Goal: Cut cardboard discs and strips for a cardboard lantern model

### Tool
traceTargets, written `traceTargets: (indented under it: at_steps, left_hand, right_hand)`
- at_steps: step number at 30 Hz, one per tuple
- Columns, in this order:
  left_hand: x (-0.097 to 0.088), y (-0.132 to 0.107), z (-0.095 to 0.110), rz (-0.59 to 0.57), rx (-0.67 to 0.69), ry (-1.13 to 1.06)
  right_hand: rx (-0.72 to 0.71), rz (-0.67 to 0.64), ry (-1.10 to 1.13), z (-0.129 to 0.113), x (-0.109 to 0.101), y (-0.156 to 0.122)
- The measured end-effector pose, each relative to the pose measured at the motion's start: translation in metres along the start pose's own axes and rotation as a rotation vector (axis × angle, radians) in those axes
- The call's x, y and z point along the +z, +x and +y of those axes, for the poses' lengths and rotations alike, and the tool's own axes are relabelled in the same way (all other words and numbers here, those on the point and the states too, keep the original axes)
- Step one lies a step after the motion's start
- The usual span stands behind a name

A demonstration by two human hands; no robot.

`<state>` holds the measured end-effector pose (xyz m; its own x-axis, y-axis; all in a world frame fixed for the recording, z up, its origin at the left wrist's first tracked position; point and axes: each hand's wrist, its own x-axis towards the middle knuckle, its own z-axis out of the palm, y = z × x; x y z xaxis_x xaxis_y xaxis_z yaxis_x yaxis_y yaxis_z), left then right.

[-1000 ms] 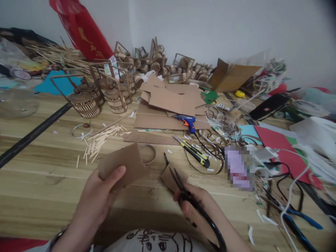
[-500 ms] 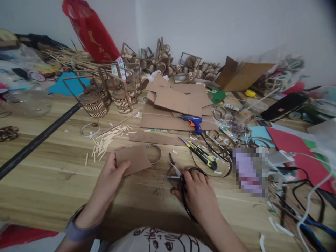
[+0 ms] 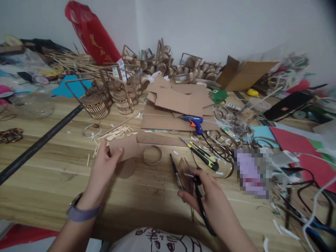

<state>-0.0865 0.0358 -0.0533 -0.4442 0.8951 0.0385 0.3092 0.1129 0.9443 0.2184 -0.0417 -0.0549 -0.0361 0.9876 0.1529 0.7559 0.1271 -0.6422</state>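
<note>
One pair of black-handled scissors (image 3: 201, 203), one held rectangular card (image 3: 126, 144), one pen (image 3: 175, 170), one yellow-and-black cutter (image 3: 206, 158), one blue glue gun (image 3: 197, 122), one tall red bag (image 3: 93, 35), one open cardboard box (image 3: 246, 75), many small baskets (image 3: 123, 104) (too jumbled to count)

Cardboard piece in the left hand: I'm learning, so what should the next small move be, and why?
Perhaps lay the cardboard piece flat beside the ring: the left hand holds it up, while the ring lies on the table nearby.
</note>
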Motion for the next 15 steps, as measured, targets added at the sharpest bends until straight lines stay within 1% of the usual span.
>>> traceTargets:
  at_steps: [2,3,4,5,6,7,8,9,10,11,12,14,15]
  left_hand:
    - [-0.002,-0.005,0.001,0.174,0.178,0.232]
    - [-0.003,-0.011,0.005,0.216,0.257,0.307]
    - [-0.003,-0.020,0.010,0.173,0.301,0.319]
    - [-0.001,-0.030,0.016,0.068,0.297,0.267]
    - [0.001,-0.041,0.024,-0.100,0.245,0.209]
    - [0.004,-0.053,0.032,-0.279,0.161,0.139]
    - [0.008,-0.064,0.039,-0.428,0.102,0.069]
    - [0.013,-0.074,0.046,-0.527,0.076,0.027]
    - [0.019,-0.081,0.052,-0.581,0.072,0.013]
    - [0.024,-0.086,0.057,-0.608,0.058,-0.001]
    - [0.029,-0.089,0.059,-0.652,0.026,-0.026]
    - [0.038,-0.090,0.061,-0.743,-0.067,-0.107]
    - [0.041,-0.088,0.060,-0.773,-0.109,-0.155]
  right_hand:
    - [0.086,-0.110,0.291,-0.004,-0.009,0.000]
    - [0.126,-0.166,0.467,-0.006,-0.012,0.000]
    - [0.168,-0.223,0.653,-0.009,-0.014,0.000]
    - [0.214,-0.278,0.831,-0.011,-0.015,0.001]
    - [0.267,-0.325,0.984,-0.014,-0.015,0.001]
    - [0.320,-0.368,1.102,-0.016,-0.013,0.001]
    - [0.368,-0.410,1.178,-0.017,-0.010,0.000]
    - [0.406,-0.438,1.216,-0.017,-0.007,0.000]
    - [0.428,-0.454,1.230,-0.017,-0.004,-0.001]
    - [0.439,-0.461,1.232,-0.017,-0.001,-0.002]
    - [0.442,-0.469,1.227,-0.016,0.001,-0.003]
    - [0.427,-0.479,1.189,-0.015,0.006,-0.004]
    - [0.399,-0.440,1.141,-0.015,0.008,-0.004]
